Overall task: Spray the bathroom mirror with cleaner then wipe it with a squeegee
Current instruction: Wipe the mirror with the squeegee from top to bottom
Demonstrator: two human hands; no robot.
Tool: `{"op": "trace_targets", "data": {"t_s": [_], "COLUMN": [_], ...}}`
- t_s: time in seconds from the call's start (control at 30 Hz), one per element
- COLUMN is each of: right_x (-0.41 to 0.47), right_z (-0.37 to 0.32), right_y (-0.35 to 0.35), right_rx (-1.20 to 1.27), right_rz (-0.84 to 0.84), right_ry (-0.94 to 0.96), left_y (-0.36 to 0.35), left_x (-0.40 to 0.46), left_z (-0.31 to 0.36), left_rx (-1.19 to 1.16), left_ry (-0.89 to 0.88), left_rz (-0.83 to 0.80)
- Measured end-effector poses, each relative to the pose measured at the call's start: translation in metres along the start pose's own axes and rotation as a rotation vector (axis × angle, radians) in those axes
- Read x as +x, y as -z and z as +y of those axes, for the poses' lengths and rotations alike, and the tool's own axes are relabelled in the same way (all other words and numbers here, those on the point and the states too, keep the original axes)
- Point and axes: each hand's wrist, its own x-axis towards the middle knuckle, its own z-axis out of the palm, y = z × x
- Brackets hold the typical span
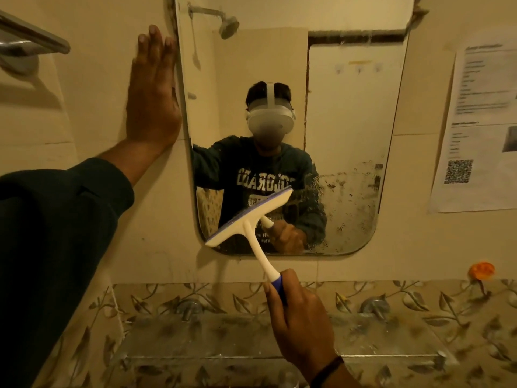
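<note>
Squeegee (249,217): against the lower left part of the mirror, its head touching the glass near the bottom edge; the blade's long axis runs on a slant, from low at the left to high at the right, blue strip along the upper edge; the white handle points down and to the right, away from the glass, ending in a blue grip.
Right hand (300,317): fingers curled round the blue grip of the squeegee, thumb along the handle; a dark band on the wrist.
Left hand (152,88): flat and open, fingers straight and pointing up, palm pressed on the wall tile just beside the mirror's left edge; dark sleeve on the forearm.
Mirror (349,113): upright on the wall, rounded lower corners; wet streaks and dark speckles over its lower right area.
Glass shelf (223,337): below the mirror, on the leaf-patterned tile band.
Printed sheets (478,127): stuck to the wall right of the mirror, with a QR code.
Towel rail (28,37): upper left, on the wall.
</note>
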Motion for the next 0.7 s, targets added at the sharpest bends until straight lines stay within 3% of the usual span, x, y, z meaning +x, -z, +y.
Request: {"op": "trace_targets", "data": {"t_s": [0.13,0.3,0.7], "right_x": [0.038,0.078,0.043], "right_z": [-0.018,-0.034,0.031], "right_y": [0.013,0.023,0.077], "right_rx": [-0.059,-0.221,-0.346], "right_rz": [-0.012,-0.151,-0.274], "right_ry": [0.13,0.289,0.253], "left_y": [0.002,-0.001,-0.004], "left_x": [0.0,0.0,-0.002], "left_z": [0.002,0.001,-0.002], "left_rx": [0.019,0.042,0.042], "left_ry": [0.002,0.028,0.082], "left_rz": [-0.003,0.007,-0.015]}}
